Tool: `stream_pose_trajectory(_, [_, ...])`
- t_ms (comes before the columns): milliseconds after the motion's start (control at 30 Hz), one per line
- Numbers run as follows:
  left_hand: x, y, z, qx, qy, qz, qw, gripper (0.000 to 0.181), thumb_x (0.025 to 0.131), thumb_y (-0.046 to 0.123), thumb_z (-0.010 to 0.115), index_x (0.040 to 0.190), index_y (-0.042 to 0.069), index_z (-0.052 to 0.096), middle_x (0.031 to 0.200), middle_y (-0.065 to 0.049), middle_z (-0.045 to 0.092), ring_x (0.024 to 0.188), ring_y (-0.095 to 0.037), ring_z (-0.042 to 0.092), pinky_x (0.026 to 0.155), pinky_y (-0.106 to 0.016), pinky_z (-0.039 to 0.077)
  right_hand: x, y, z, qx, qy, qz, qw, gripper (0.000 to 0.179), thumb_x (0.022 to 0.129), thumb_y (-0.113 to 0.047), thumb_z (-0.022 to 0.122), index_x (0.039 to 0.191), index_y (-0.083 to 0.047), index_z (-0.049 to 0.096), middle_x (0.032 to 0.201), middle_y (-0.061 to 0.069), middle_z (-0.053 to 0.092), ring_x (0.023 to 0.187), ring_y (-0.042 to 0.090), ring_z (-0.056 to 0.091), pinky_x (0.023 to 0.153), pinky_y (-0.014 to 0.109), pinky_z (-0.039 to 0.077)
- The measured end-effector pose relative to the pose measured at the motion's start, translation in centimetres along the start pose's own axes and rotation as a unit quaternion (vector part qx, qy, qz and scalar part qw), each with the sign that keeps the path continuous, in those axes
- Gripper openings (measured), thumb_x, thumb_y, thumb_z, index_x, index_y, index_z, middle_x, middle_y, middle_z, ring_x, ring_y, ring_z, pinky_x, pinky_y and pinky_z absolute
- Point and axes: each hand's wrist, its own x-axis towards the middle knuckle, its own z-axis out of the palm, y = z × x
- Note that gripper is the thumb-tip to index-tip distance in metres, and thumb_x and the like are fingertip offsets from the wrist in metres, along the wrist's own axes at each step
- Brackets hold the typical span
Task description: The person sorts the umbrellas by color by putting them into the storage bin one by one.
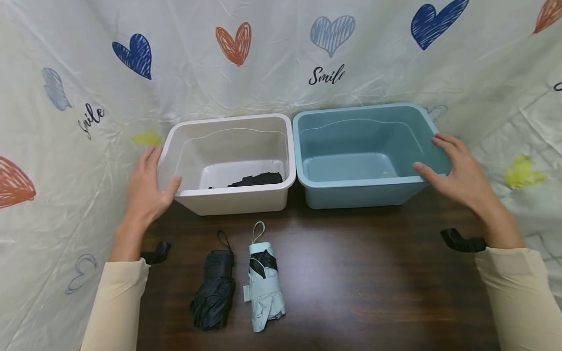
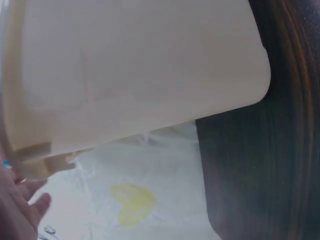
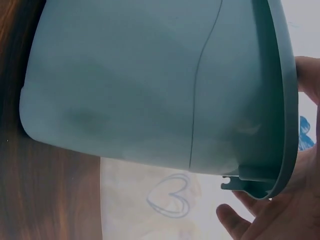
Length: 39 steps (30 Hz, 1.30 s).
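In the head view, my left hand (image 1: 149,187) rests against the left end of a white plastic bin (image 1: 237,202), its fingers fairly straight and the thumb near the front corner. My right hand (image 1: 461,170) touches the right end of a blue plastic bin (image 1: 351,194), thumb at the front rim and fingers spread along the side. A black item (image 1: 259,179) lies inside the white bin, partly hidden by its front wall. Nearer on the table are a folded black umbrella (image 1: 214,292) and a folded light-blue umbrella (image 1: 265,290), both with wrist loops.
The bins stand side by side at the back of the dark wooden table (image 1: 351,278). Behind and beside them hangs a white cloth (image 1: 272,92) printed with hearts and the word "Smile". Black wrist mounts (image 1: 463,241) show at both wrists.
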Motion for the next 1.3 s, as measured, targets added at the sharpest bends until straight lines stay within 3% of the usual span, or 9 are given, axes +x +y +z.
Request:
stream_pose_trajectory(200, [-2.7,0.1,-0.2,-0.034,0.07,0.039,0.9962,0.08,0.088,0.033,0.068,0.16,0.008,0.044,0.172,-0.021,0.028,0.158,-0.045,0.032,0.122,-0.07,0.033,0.3,0.5,-0.1,-0.009,-0.006,0.009,0.9999,0.087,0.1,-0.039,0.065,0.166,0.002,0.027,0.174,0.027,0.021,0.156,0.057,0.024,0.119,0.08,0.022])
stream_pose_trajectory(333, [-5.3,0.2,-0.4,-0.042,0.097,0.032,0.9939,0.079,0.087,0.031,0.069,0.159,0.006,0.045,0.175,-0.018,0.021,0.16,-0.045,0.029,0.121,-0.072,0.033,0.5,0.7,0.0,-0.014,-0.016,0.012,0.9997,0.089,0.101,-0.041,0.064,0.167,0.001,0.022,0.175,0.026,0.017,0.156,0.056,0.023,0.119,0.081,0.022])
stream_pose_trajectory(500, [-7.9,0.8,-0.5,-0.047,0.109,0.016,0.9928,0.081,0.088,0.029,0.069,0.16,0.005,0.042,0.172,-0.021,0.028,0.158,-0.048,0.031,0.121,-0.074,0.032,0.6,0.7,-0.1,-0.011,-0.028,0.016,0.9994,0.09,0.102,-0.042,0.062,0.169,-0.001,0.017,0.177,0.024,0.012,0.158,0.057,0.019,0.12,0.081,0.018])
stream_pose_trajectory(700, [-10.6,1.3,-0.1,-0.048,0.047,-0.064,0.9957,0.095,0.089,0.029,0.075,0.168,0.009,0.026,0.172,-0.022,0.026,0.156,-0.05,0.031,0.119,-0.076,0.031,0.7,0.7,-0.1,-0.004,-0.031,0.013,0.9994,0.091,0.102,-0.041,0.062,0.169,-0.002,0.016,0.178,0.023,0.01,0.16,0.055,0.015,0.122,0.081,0.016])
stream_pose_trajectory(900, [-13.3,2.4,0.8,-0.022,-0.041,-0.136,0.9896,0.092,0.096,0.04,0.071,0.167,0.005,0.024,0.166,-0.028,0.036,0.146,-0.054,0.044,0.104,-0.083,0.038,0.6,0.8,-0.1,-0.006,-0.036,-0.003,0.9993,0.091,0.102,-0.038,0.061,0.169,0.001,0.014,0.178,0.024,0.008,0.162,0.054,0.012,0.125,0.077,0.013])
stream_pose_trajectory(1067, [-15.0,3.4,2.2,-0.019,-0.124,-0.145,0.9814,0.08,0.102,0.05,0.065,0.161,0.002,0.039,0.154,-0.027,0.054,0.137,-0.05,0.057,0.103,-0.074,0.047,0.6,1.0,-0.3,-0.012,-0.044,-0.015,0.9988,0.089,0.102,-0.036,0.06,0.169,0.001,0.012,0.178,0.025,0.007,0.162,0.054,0.011,0.125,0.077,0.012])
stream_pose_trajectory(1200, [-16.2,3.9,3.0,-0.037,-0.153,-0.144,0.9769,0.065,0.104,0.049,0.064,0.15,0.004,0.055,0.138,-0.019,0.069,0.122,-0.04,0.069,0.098,-0.059,0.057,0.7,1.0,-0.3,-0.019,-0.046,-0.019,0.9986,0.089,0.102,-0.035,0.06,0.168,0.001,0.014,0.178,0.024,0.009,0.161,0.055,0.014,0.123,0.078,0.016])
stream_pose_trajectory(1300, [-16.9,4.3,3.4,-0.045,-0.173,-0.151,0.9724,0.063,0.103,0.049,0.064,0.147,0.005,0.058,0.134,-0.016,0.071,0.116,-0.035,0.072,0.093,-0.052,0.061,0.7,1.0,-0.4,-0.024,-0.047,-0.016,0.9985,0.089,0.101,-0.036,0.06,0.168,0.001,0.014,0.178,0.024,0.009,0.16,0.056,0.015,0.122,0.079,0.018])
